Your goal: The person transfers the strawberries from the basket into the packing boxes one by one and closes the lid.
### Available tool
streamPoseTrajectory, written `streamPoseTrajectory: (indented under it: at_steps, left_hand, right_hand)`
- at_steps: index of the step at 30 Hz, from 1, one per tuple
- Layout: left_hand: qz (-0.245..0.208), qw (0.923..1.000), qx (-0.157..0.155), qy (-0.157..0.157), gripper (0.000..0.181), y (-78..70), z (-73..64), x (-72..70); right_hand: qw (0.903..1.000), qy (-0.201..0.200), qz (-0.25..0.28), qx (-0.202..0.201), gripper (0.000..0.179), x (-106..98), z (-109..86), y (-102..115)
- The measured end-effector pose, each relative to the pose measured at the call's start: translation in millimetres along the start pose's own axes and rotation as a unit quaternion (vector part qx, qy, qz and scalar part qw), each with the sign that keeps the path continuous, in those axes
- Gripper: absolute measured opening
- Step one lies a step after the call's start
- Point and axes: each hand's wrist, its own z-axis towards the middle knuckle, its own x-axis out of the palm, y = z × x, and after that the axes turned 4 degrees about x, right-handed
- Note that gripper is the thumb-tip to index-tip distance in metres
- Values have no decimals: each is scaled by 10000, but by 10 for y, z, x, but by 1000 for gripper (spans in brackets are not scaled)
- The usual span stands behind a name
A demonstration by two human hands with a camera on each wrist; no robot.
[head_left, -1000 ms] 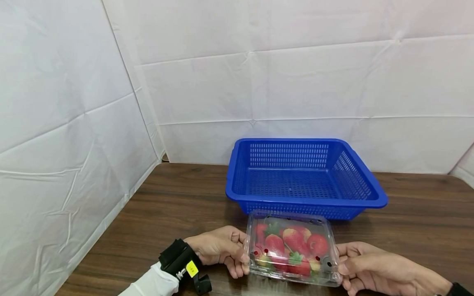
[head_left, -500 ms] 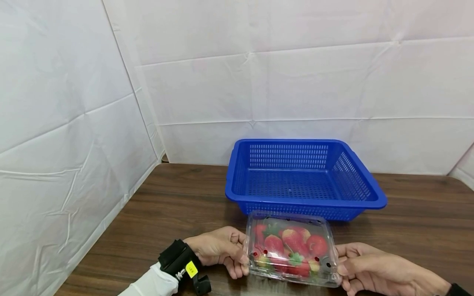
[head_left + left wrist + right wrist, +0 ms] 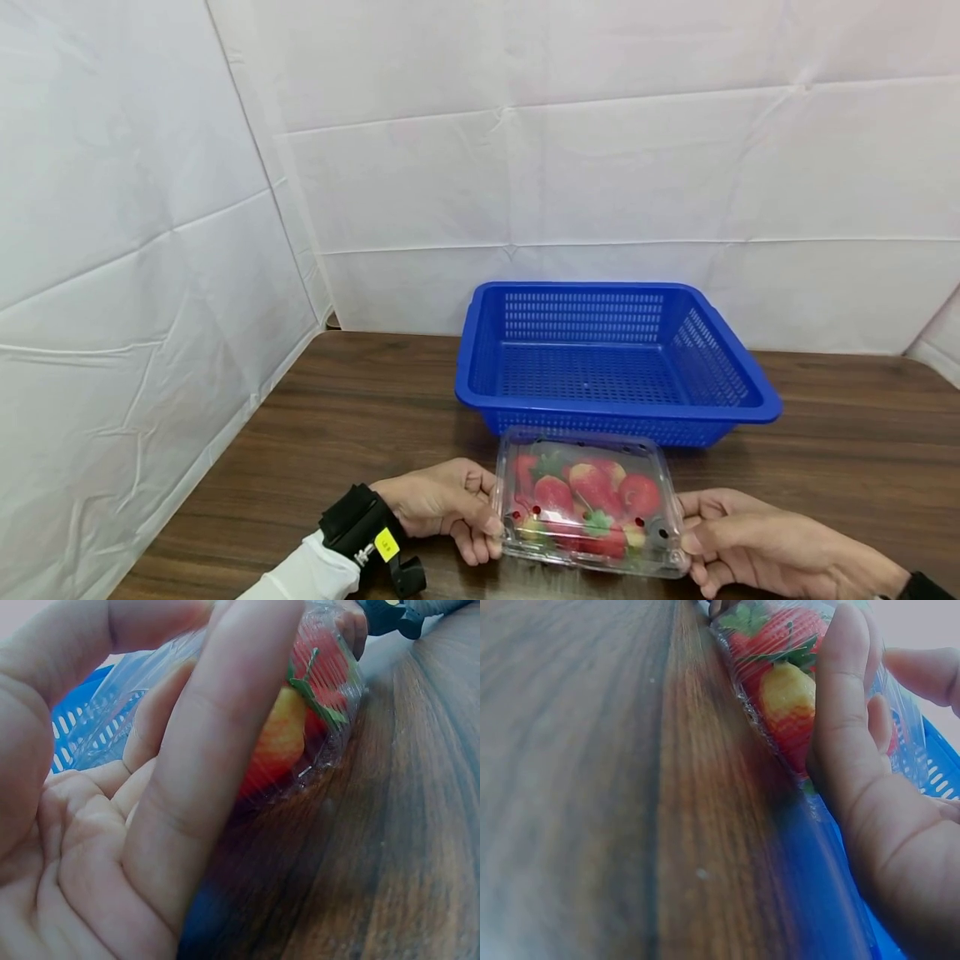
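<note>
A clear plastic clamshell box point(image 3: 585, 567) of red strawberries point(image 3: 592, 487) is at the lower middle of the head view, in front of the blue basket. My left hand point(image 3: 442, 504) grips its left end, thumb on the near corner and the other fingers curled along the side. At the opposite end my right hand point(image 3: 780, 542) grips the right side the same way. Both wrist views show fingers against the plastic, with a pale-tipped strawberry point(image 3: 281, 735) in the left wrist view and another strawberry point(image 3: 787, 701) in the right. The box's underside is hidden.
The blue perforated basket point(image 3: 618, 411) stands directly behind the box, nothing visible inside it. Brown wooden table point(image 3: 337, 392) extends to both sides. White cloth point(image 3: 615, 167) hangs behind and along the left. A black strap mount point(image 3: 360, 525) sits on my left wrist.
</note>
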Motion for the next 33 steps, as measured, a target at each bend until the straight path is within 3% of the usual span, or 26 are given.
streamPoseTrajectory:
  at_steps: [10,20,25,33]
  left_hand:
    - [-33,9999,-44,100,16,8,5,-29]
    - [-51,9999,-58,105,6,23,11,-59]
    - [84,9998,-103,116,17,-7,16,-61]
    - [233,9997,-39,-95,17,-10,-5,-40]
  right_hand:
    - [9999,-69,-89,-17,29,-8,-8,2]
    - [10000,13,-25,14,30,-12,2,0]
    - [9999,-40,-131,-7,29,-28,0,6]
    - [9999,-55,-151,41,30,-46,-13,18]
